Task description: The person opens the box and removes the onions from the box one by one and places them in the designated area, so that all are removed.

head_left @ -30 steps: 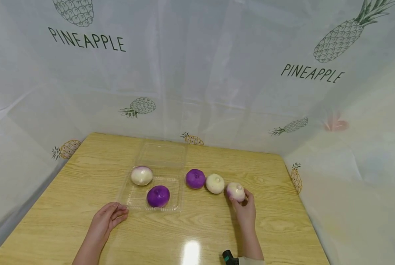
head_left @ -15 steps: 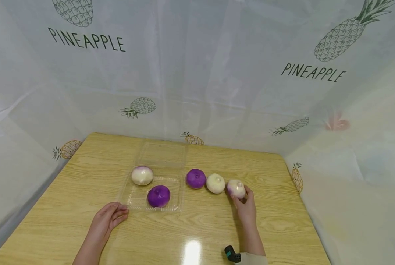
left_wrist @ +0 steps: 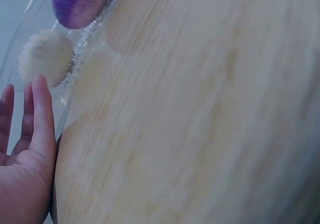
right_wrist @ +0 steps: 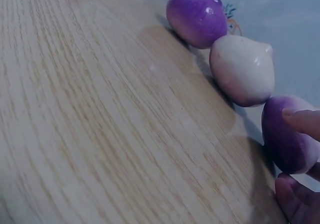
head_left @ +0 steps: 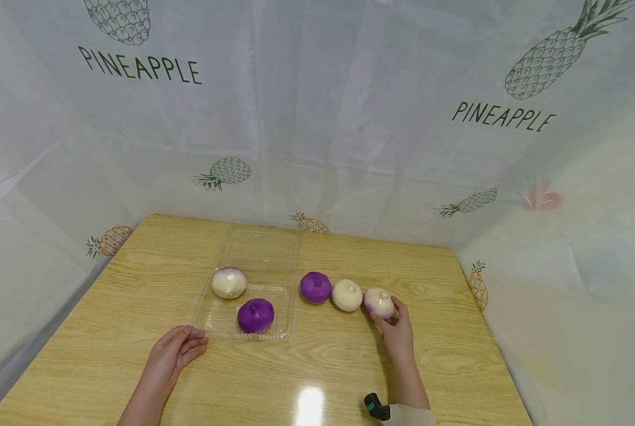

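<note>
My right hand (head_left: 397,331) holds a white-and-purple onion (head_left: 378,303) by its right and near sides, at the right end of a row of onions. Beside it stands a white onion (head_left: 346,295), then a purple onion (head_left: 315,287). To the left lies a clear plastic clamshell box (head_left: 219,322) with its lid laid back. Inside the box sit a whitish onion (head_left: 229,282) at the back left and a purple onion (head_left: 256,315) near the front. My left hand (head_left: 171,355) rests at the box's front left corner; its fingers (left_wrist: 42,109) look fairly straight in the left wrist view.
The wooden table (head_left: 275,384) ends at a pale plastic curtain (head_left: 317,118) printed with pineapples, which hangs behind it and on both sides. A black device (head_left: 376,407) sits at my right sleeve.
The onion in my right hand has shifted slightly left and away from me, nearer the white onion. My left hand and the box look unchanged.
</note>
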The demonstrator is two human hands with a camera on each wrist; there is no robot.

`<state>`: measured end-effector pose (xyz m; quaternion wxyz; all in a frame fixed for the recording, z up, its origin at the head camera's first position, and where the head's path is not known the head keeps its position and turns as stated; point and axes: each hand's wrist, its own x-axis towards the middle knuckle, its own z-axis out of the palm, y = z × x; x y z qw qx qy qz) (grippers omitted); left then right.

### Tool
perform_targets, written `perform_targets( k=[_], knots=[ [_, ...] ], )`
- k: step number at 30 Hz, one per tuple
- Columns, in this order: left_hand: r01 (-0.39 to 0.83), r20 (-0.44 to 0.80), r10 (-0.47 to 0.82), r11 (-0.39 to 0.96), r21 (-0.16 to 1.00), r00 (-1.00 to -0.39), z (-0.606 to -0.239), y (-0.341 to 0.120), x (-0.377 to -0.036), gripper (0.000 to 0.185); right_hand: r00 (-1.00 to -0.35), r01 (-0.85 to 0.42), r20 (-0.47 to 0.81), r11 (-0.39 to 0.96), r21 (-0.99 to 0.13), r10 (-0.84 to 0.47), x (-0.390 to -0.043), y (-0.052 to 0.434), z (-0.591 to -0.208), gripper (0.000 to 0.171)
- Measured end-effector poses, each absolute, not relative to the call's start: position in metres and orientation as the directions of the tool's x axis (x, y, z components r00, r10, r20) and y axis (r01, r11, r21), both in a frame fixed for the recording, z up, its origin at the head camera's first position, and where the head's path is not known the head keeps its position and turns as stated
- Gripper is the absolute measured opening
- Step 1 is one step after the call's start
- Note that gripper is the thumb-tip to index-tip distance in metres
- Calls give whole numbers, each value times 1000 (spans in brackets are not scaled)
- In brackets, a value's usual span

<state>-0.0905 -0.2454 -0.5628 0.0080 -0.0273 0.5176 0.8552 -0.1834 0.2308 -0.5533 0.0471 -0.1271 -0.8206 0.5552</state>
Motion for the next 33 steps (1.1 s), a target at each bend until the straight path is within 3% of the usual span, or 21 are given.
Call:
perform_targets(
  k=[33],
  knots=[
    [-44,-64,-31,-444,895,-997,-563,-245,-90,27,-962,168,-82,328,-930,258,-190,229,-549,72]
  ],
)
